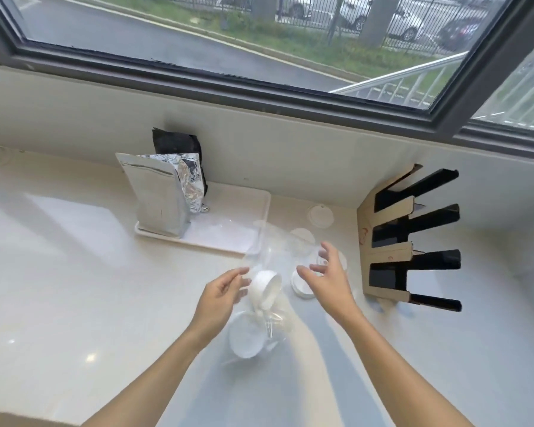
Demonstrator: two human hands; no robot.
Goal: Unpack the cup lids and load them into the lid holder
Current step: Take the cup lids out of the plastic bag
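Hands, left and right, open, flank clear crinkly sleeve of round white lids.

Counter bears tray, lids, lid holder

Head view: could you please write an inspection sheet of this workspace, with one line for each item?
Surface: pale glossy counter.
Job's things: two stacks of white lids in a clear plastic sleeve; several loose lids beside it; lid holder at right, no lids seen in it.
Clutter: silver foil bag and black bag on a tray.
Hands: left hand at the sleeve, grip unclear; right hand open above the loose lids.
Cables: nothing seen.
Surroundings: window behind the counter; road outside.
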